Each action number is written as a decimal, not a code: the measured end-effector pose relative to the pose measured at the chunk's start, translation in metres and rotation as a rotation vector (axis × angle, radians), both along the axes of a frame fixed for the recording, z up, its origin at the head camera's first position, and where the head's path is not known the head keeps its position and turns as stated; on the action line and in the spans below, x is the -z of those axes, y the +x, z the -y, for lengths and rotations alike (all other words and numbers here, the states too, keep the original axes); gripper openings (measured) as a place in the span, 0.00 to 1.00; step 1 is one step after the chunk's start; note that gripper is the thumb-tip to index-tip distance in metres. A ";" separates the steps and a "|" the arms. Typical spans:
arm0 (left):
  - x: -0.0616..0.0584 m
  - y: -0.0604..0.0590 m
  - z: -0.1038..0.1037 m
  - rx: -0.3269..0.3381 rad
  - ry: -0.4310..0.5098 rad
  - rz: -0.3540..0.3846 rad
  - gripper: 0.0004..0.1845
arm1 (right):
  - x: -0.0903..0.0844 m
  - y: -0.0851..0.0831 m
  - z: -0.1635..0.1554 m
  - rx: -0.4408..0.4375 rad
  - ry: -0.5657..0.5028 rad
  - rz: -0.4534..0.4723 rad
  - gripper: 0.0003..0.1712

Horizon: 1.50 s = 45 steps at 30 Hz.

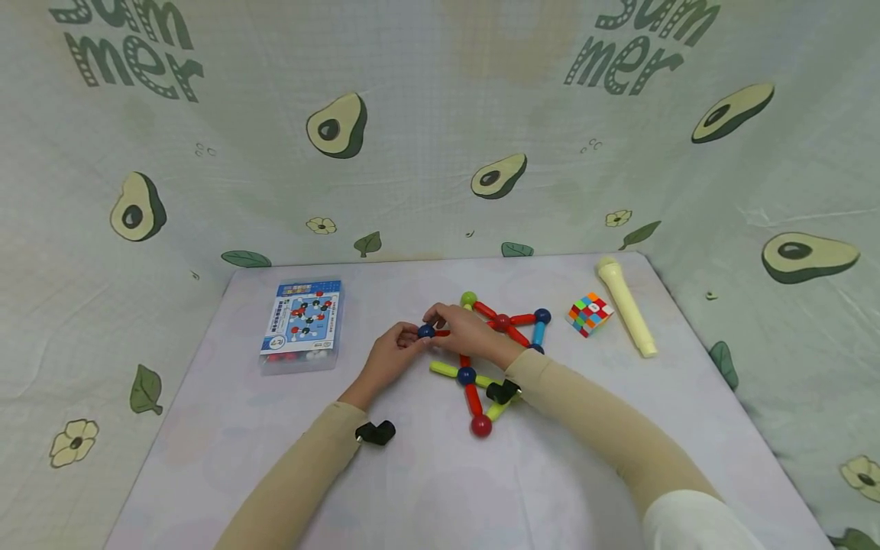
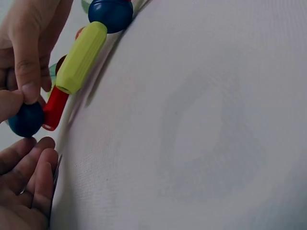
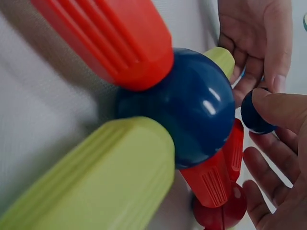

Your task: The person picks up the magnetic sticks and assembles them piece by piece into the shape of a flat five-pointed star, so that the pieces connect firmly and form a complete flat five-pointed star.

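Note:
Left hand (image 1: 390,355) and right hand (image 1: 470,330) meet at a dark blue ball (image 1: 426,331), which both hold between thumb and fingers. Beside that ball in the left wrist view is a red rod (image 2: 55,109). Part of a ball-and-rod toy structure lies under and around the right hand. Close to the right wrist camera, another blue ball (image 3: 192,105) joins red and yellow-green rods (image 3: 110,177). Farther out are a red ball (image 1: 481,425), a green ball (image 1: 469,298) and a light blue rod (image 1: 539,334). The right forearm covers some of the structure.
A clear plastic box (image 1: 299,365) with a blue-and-white printed cover lies at the left of the table. To the right are a colourful puzzle cube (image 1: 590,314) and a pale yellow microphone-shaped stick (image 1: 627,307). An avocado-print cloth (image 1: 412,221) hangs behind the table.

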<state>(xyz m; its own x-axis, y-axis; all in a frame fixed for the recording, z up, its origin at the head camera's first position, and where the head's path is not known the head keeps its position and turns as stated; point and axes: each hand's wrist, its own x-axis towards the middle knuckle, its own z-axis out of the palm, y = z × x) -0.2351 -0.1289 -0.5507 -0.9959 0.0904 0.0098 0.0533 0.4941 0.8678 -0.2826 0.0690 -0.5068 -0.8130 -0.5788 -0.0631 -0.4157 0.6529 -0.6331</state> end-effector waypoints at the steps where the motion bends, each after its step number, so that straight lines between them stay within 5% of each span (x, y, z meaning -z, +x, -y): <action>1: 0.000 0.000 -0.001 -0.005 0.005 -0.004 0.21 | 0.000 0.000 0.000 -0.002 -0.001 0.002 0.24; 7: 0.002 0.001 -0.003 -0.044 0.009 -0.016 0.19 | 0.001 0.001 -0.002 -0.017 0.025 -0.010 0.25; 14: 0.004 -0.003 0.003 -0.093 -0.133 -0.047 0.18 | 0.003 -0.003 -0.010 0.021 0.084 -0.020 0.22; 27: 0.001 -0.006 0.003 -0.017 -0.178 -0.084 0.20 | 0.004 -0.002 -0.012 0.009 0.185 -0.117 0.19; 34: 0.004 -0.005 0.008 0.045 -0.184 -0.097 0.22 | -0.008 0.029 -0.020 0.025 0.192 -0.230 0.18; 40: 0.000 -0.001 0.014 0.088 -0.171 -0.045 0.18 | -0.008 0.060 -0.030 0.055 0.284 -0.141 0.20; 45: -0.002 0.002 0.016 0.112 -0.150 -0.023 0.16 | -0.006 0.070 -0.034 0.067 0.312 -0.111 0.16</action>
<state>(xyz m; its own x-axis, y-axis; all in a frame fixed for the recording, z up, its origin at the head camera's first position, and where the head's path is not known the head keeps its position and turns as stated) -0.2328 -0.1448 -0.5490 -0.9792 0.2025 0.0106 0.1342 0.6077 0.7828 -0.2122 0.1027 -0.5010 -0.8605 -0.4904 -0.1378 -0.4204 0.8365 -0.3515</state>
